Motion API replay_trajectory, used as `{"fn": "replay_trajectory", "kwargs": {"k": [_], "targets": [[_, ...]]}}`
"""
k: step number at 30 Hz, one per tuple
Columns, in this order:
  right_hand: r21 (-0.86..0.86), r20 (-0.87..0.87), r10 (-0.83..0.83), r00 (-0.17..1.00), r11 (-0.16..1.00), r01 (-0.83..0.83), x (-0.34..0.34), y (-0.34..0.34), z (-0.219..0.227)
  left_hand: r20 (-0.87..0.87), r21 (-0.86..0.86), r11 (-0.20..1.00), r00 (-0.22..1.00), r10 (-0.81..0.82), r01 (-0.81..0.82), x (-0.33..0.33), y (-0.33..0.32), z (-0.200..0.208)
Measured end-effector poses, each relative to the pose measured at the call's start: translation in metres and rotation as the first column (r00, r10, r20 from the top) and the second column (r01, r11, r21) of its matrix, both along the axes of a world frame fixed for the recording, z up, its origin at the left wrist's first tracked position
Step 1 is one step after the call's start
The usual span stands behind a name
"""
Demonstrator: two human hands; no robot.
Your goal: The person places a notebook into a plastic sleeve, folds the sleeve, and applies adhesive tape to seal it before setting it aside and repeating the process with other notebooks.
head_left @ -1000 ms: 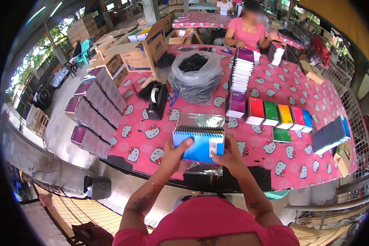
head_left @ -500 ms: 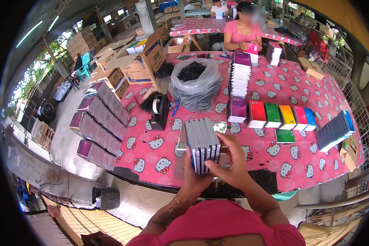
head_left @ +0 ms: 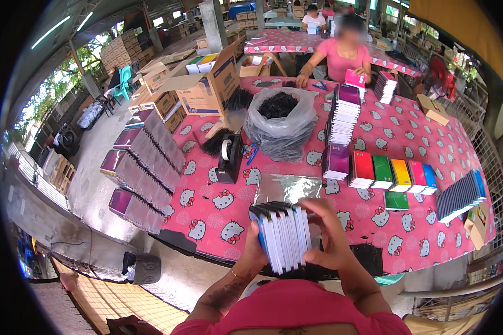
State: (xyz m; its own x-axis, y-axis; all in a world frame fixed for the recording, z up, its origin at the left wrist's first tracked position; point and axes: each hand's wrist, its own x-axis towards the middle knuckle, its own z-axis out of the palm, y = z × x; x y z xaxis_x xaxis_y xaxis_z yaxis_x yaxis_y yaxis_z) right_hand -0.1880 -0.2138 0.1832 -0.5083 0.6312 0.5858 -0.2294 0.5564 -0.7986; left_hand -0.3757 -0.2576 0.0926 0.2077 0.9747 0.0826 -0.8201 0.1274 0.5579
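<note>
Between my two hands I hold a stack of spiral notebooks [head_left: 285,239] on edge above the near side of the table, the white page edges facing me and the black coils at the far side. My left hand [head_left: 255,245] grips the stack's left face, where a blue cover shows. On the right side my right hand [head_left: 331,237] is curved round it, thumb at the near lower corner and fingers at the far upper corner. Just beyond the stack lies a clear plastic bag [head_left: 289,187], flat on the pink patterned tablecloth [head_left: 223,215].
Wrapped notebook stacks [head_left: 142,167] line the left edge. A tape dispenser [head_left: 229,159] and a plastic sack of black strands [head_left: 280,120] stand ahead. Purple notebooks [head_left: 336,159], coloured piles [head_left: 381,170] and a blue-covered row [head_left: 459,195] sit rightward. Across the table, a co-worker [head_left: 345,58] handles notebooks.
The stack has turned in my hands, so page edges face me instead of coils, and it has come nearer to me. The co-worker's one hand has reached out to the table.
</note>
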Motion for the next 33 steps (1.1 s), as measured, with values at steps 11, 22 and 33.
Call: {"fn": "replay_trajectory", "kwargs": {"k": [11, 22, 33], "targets": [[0.072, 0.134, -0.029, 0.991, 0.997, 0.019, -0.019, -0.012, 0.009, -0.054, -0.091, 0.967, 0.968, -0.244, 0.239, -0.026, 0.016, -0.043], [-0.768, 0.01, -0.154, 0.988, 0.631, 0.106, 0.0, 0.039, -0.104, -0.507, -0.151, 0.98, 0.861, 0.035, -0.129, -0.072, 0.052, -0.058], [-0.901, 0.161, -0.317, 0.935, 0.339, 0.27, 0.003, 0.088, -0.234, -0.999, 0.027, 0.961, 0.036, 0.038, -0.276, -0.045, 0.11, -0.119]]}}
